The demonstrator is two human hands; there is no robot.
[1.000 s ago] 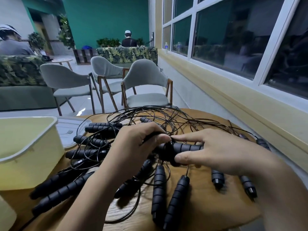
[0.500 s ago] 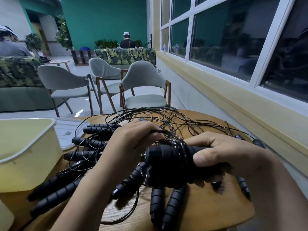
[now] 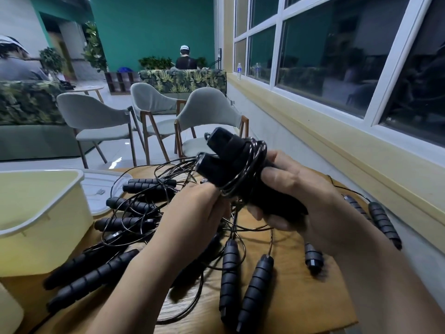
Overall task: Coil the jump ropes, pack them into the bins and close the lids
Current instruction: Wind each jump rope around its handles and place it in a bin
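We are winding one rope. Our right hand (image 3: 310,201) has its fingers curled round the two black handles (image 3: 228,162), held side by side above the middle of the table (image 3: 296,300) with their free ends pointing toward the far edge. Our left hand (image 3: 192,213) pinches the thin cord (image 3: 249,169) just below the turns that lie round the handles, fingertips close against the bundle.

To do this well, we judge that each turn should go on snug and beside its neighbour. The left hand should feed the cord under light tension so nothing slackens. The tail runs down into the loose ropes (image 3: 134,208) tangled over the middle and left of the table. We should draw it out slowly and watch for snags, so as not to drag other ropes up with it. The right thumb looks placed to pin the turns, and that hold should not loosen until the end is tucked.

The yellow bin (image 3: 41,220) stands open at the left edge, with its white lid (image 3: 103,189) lying flat behind it. Both are well apart from the bundle in our hands.
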